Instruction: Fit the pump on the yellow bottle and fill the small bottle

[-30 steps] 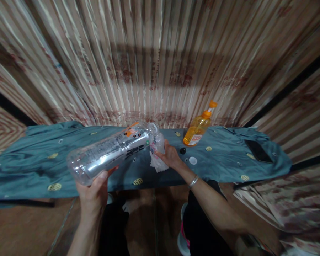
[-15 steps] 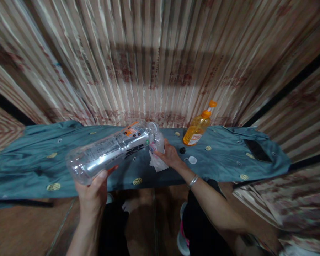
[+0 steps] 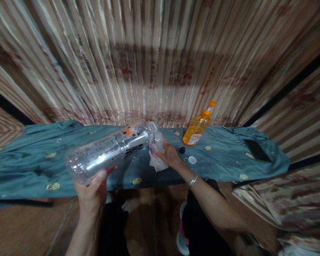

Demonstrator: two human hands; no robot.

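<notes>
My left hand (image 3: 94,186) is wrapped round the lower part of a large clear plastic bottle (image 3: 109,151) with a silver and orange label. The bottle lies tilted, its uncapped neck up and to the right, against the mouth of a small clear bottle (image 3: 158,143). Closed round that small bottle is my right hand (image 3: 170,154), with a silver bracelet on the wrist. A crumpled white tissue (image 3: 159,164) lies under the small bottle. Whether liquid passes between the two mouths cannot be made out.
An orange bottle (image 3: 196,131) with an orange pump top stands on the teal cloth (image 3: 218,167) at the right. Near it are a small black cap (image 3: 182,150) and a white round lid (image 3: 192,160). A dark phone (image 3: 256,150) lies farther right. Behind hangs a pleated curtain (image 3: 154,64).
</notes>
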